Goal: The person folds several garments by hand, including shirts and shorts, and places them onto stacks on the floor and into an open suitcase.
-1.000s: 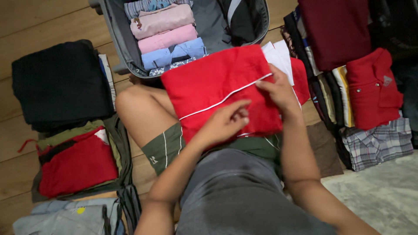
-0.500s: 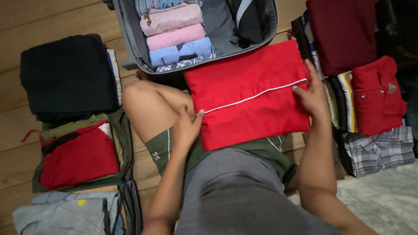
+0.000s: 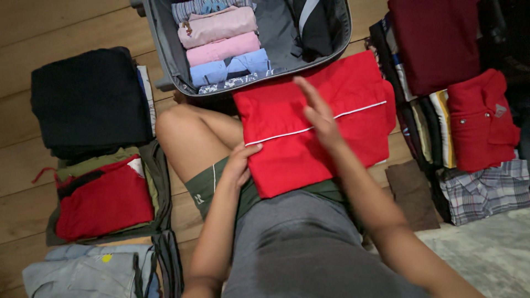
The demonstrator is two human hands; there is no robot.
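Observation:
A folded red garment (image 3: pixel 287 149) with a thin white stripe lies across my lap and legs. My left hand (image 3: pixel 240 164) grips its left edge with thumb on top. My right hand (image 3: pixel 317 115) rests flat on the middle of the garment, fingers stretched out toward the far edge. Just beyond it stands an open grey suitcase (image 3: pixel 165 52) holding folded pink, light blue and striped shirts in a row.
On the wooden floor to the left lie a black folded pile (image 3: pixel 88 99), a red and olive pile (image 3: pixel 102 201) and a pale blue garment (image 3: pixel 83 273). To the right are a maroon garment (image 3: pixel 433 41), a red shirt (image 3: pixel 480 121) and a plaid shirt (image 3: pixel 486 187).
My right hand left the garment's right edge and slid to its middle, lying flat. The garment shifted slightly left on my lap; my left hand stays at its left edge.

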